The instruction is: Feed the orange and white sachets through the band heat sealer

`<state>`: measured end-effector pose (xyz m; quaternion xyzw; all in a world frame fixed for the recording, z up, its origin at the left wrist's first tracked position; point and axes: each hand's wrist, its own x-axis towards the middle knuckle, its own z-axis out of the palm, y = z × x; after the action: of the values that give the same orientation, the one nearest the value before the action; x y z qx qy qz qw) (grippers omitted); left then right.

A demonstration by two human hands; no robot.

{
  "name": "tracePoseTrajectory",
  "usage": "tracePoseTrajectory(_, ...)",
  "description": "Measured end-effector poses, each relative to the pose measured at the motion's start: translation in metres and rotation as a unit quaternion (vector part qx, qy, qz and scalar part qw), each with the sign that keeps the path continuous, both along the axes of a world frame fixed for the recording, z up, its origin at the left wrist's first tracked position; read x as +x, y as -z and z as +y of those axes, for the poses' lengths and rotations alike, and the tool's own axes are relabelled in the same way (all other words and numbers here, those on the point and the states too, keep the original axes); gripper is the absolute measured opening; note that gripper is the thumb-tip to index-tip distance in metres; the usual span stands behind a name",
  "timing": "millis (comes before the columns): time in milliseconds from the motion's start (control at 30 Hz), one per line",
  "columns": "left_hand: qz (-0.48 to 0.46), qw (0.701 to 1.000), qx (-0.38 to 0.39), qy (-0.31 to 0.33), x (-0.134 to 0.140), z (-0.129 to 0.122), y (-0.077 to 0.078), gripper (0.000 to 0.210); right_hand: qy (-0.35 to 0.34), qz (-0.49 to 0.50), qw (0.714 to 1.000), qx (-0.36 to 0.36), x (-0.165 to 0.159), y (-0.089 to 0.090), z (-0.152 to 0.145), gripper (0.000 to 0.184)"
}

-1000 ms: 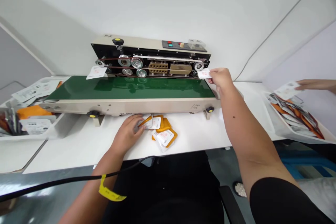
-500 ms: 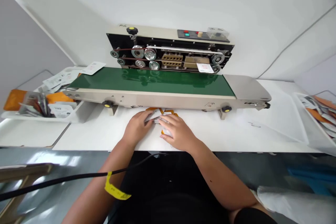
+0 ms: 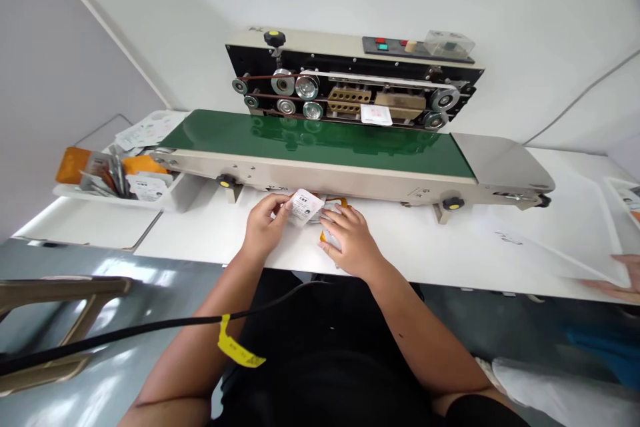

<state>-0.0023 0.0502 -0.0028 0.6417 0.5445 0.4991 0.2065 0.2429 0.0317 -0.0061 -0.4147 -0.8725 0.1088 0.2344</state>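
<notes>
My left hand [image 3: 267, 225] pinches a white printed sachet [image 3: 305, 207] by its left edge, between thumb and fingers, tilted up above the table. Beside it, my right hand [image 3: 351, 240] curves over a small bunch of orange and silver-white sachets [image 3: 332, 236], gripping them between thumb and fingers. My right palm hides part of this bunch. Both hands are at the table's front, just below the green conveyor belt [image 3: 300, 140] of a band sealing machine [image 3: 350, 60]. Another white sachet [image 3: 377, 115] stands on the belt against the machine's sealing blocks.
To the left, a white bin [image 3: 187, 192] holds several orange and white sachets. Another person's hand [image 3: 617, 277] reaches in at the right edge, beside a clear-white tray [image 3: 595, 227]. A black cable [image 3: 165, 325] with a yellow tag crosses over my left arm.
My left hand has lifted a white sachet off the bunch. The sachet on the belt has moved left along the machine. The view has shifted, and another person's hand now shows at right.
</notes>
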Motion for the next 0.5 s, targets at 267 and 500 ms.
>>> tracePoseTrajectory(267,-0.183,0.976,-0.065,0.102,0.005,-0.002,0.003,0.033,0.093,0.126,0.986,0.050,-0.006,-0.003,0.003,0.036)
tracePoseTrajectory(500,0.091,0.980,0.024,0.177,0.001,-0.004,-0.004,0.024,0.067,0.268,0.961,-0.014,0.012,-0.034,0.006,0.014)
